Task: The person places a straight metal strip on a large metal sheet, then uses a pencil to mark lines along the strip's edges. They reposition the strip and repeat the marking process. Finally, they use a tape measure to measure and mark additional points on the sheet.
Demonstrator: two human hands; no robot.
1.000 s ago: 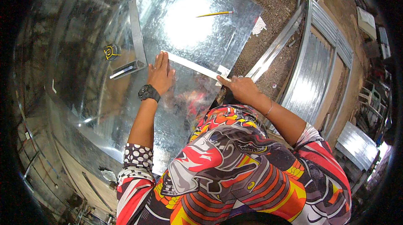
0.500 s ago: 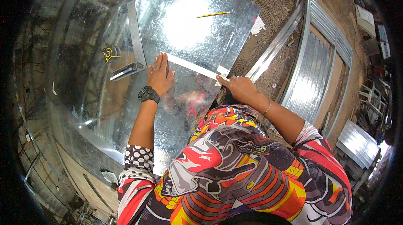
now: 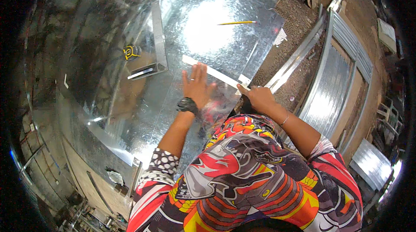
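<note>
A narrow white strip lies slantwise on a shiny metal sheet. My left hand rests flat below the strip, fingers spread, its longer fingertips touching the strip's edge or very close to it. At the strip's right end, by the sheet's edge, my right hand is closed, with a fingertip pressed onto that end; its curled fingers are partly hidden. Left of my left hand is a metal try square, with a black and yellow tape measure beside it. A yellow pencil lies farther up the sheet.
Beyond the sheet's right edge are gravelly ground, long metal channels and a framed corrugated metal panel. Another corrugated piece lies at lower right. A wooden board sits at lower left.
My left hand has slid right along the strip, baring its left end, and its fingers have spread. My right hand stays at the strip's right end. The whole view has shifted slightly.
</note>
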